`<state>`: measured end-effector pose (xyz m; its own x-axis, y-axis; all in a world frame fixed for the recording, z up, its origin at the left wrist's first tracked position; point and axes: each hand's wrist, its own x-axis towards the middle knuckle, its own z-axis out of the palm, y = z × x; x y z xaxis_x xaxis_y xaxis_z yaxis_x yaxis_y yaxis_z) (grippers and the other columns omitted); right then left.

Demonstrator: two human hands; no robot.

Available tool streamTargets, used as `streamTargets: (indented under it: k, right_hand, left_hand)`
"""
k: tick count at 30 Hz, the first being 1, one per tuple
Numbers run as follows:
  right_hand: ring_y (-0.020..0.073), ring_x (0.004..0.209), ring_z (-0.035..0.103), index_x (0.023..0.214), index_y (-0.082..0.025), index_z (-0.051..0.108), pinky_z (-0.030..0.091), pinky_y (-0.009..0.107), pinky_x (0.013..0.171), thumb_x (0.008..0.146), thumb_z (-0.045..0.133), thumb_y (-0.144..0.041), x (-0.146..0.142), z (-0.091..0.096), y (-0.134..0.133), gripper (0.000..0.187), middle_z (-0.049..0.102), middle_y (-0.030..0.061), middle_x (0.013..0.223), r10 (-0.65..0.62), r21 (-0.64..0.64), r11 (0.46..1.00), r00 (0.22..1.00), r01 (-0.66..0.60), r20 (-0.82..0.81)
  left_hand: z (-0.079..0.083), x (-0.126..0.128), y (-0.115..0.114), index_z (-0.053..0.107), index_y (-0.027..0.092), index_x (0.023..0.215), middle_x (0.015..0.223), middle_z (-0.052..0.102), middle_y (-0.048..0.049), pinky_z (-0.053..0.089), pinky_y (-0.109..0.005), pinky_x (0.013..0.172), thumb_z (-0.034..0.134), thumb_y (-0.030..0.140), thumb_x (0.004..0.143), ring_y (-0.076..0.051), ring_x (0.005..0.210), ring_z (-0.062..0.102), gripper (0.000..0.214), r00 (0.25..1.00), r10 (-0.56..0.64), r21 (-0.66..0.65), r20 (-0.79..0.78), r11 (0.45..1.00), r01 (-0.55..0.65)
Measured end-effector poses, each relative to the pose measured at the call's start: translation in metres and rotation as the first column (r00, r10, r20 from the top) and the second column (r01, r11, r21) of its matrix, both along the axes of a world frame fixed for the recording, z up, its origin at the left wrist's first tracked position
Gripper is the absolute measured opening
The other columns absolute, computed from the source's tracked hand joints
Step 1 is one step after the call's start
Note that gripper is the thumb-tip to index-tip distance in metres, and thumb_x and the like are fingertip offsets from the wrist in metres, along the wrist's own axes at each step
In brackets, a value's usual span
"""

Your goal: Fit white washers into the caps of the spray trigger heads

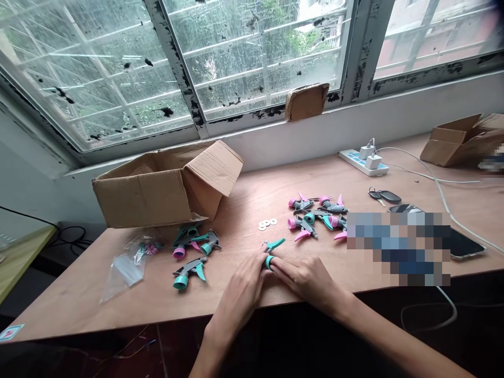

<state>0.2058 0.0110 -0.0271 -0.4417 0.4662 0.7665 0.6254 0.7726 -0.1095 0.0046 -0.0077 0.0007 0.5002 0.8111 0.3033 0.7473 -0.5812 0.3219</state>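
Observation:
Near the table's front edge, a grey and teal trigger spray head (269,261) is between my two hands. My left hand (244,279) is closed around its grey body, which is mostly hidden by the fingers. The fingertips of my right hand (309,275) are closed at its teal screw collar. The teal trigger points away to the right. Just beyond my hands lie several thin white ring washers (268,224). More spray heads with pink or teal parts (303,227) lie to the right. On the left are other spray heads (189,273), beside a clear plastic bag (128,268) with small pink and teal parts.
An open cardboard box (137,202) stands at the back left, under the window. A power strip (363,161) with white cables, keys (380,196) and a dark phone (466,244) lie on the right, near a blurred patch. Another box (451,142) is at the far right.

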Motion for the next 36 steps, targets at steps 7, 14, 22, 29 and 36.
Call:
streamTargets:
  k: [7, 14, 22, 29, 36]
  right_hand:
    - [0.0156, 0.054, 0.071, 0.102, -0.015, 0.076, 0.039, 0.028, 0.047, 0.108, 0.047, -0.022, -0.001, -0.002, -0.001, 0.03, 0.079, 0.0054, 0.076, -0.038, -0.048, 0.998, 0.999, 0.038, 0.002]
    - [0.0208, 0.084, 0.079, 0.119, -0.014, 0.07, 0.057, 0.026, 0.067, 0.106, 0.046, -0.02, -0.004, 0.0, 0.001, 0.027, 0.08, 0.0118, 0.107, 0.065, -0.205, 0.975, 0.994, -0.081, -0.085]
    - [0.0187, 0.074, 0.078, 0.132, -0.01, 0.06, 0.059, 0.025, 0.068, 0.106, 0.047, -0.02, -0.003, 0.011, -0.005, 0.031, 0.08, 0.013, 0.104, 0.118, -0.227, 0.964, 0.988, -0.138, -0.097]
    - [0.0201, 0.084, 0.078, 0.141, -0.012, 0.052, 0.06, 0.026, 0.07, 0.107, 0.047, -0.021, -0.001, 0.008, -0.005, 0.036, 0.078, 0.013, 0.113, 0.13, -0.238, 0.96, 0.988, -0.147, -0.086]
    - [0.0217, 0.091, 0.078, 0.141, -0.017, 0.055, 0.06, 0.028, 0.073, 0.104, 0.049, -0.017, -0.001, 0.003, -0.003, 0.037, 0.078, 0.012, 0.114, 0.162, -0.228, 0.96, 0.987, -0.161, -0.013]
  left_hand:
    - [-0.002, 0.0, 0.002, 0.047, 0.025, 0.144, 0.15, 0.058, -0.0088, 0.05, -0.04, 0.114, 0.044, 0.024, 0.108, -0.023, 0.138, 0.056, 0.037, 1.0, -0.01, -0.013, 0.029, 1.0, 0.011]
    - [0.003, -0.002, -0.002, 0.045, 0.028, 0.147, 0.15, 0.057, -0.0075, 0.046, -0.044, 0.117, 0.042, 0.029, 0.108, -0.025, 0.14, 0.053, 0.038, 0.988, 0.046, -0.135, 0.147, 0.991, -0.026]
    - [0.015, -0.004, -0.006, 0.05, 0.027, 0.142, 0.143, 0.062, -0.0069, 0.047, -0.04, 0.109, 0.038, 0.035, 0.11, -0.025, 0.13, 0.059, 0.036, 0.919, 0.147, -0.297, 0.365, 0.954, -0.034]
    - [0.016, -0.004, -0.008, 0.057, 0.026, 0.133, 0.128, 0.069, -0.0046, 0.051, -0.035, 0.098, 0.038, 0.039, 0.11, -0.023, 0.113, 0.066, 0.033, 0.908, 0.158, -0.327, 0.388, 0.945, -0.024]
    - [0.016, -0.002, -0.007, 0.055, 0.028, 0.14, 0.133, 0.068, -0.0057, 0.051, -0.036, 0.101, 0.042, 0.036, 0.109, -0.023, 0.116, 0.066, 0.034, 0.951, 0.051, -0.284, 0.306, 0.958, 0.04]
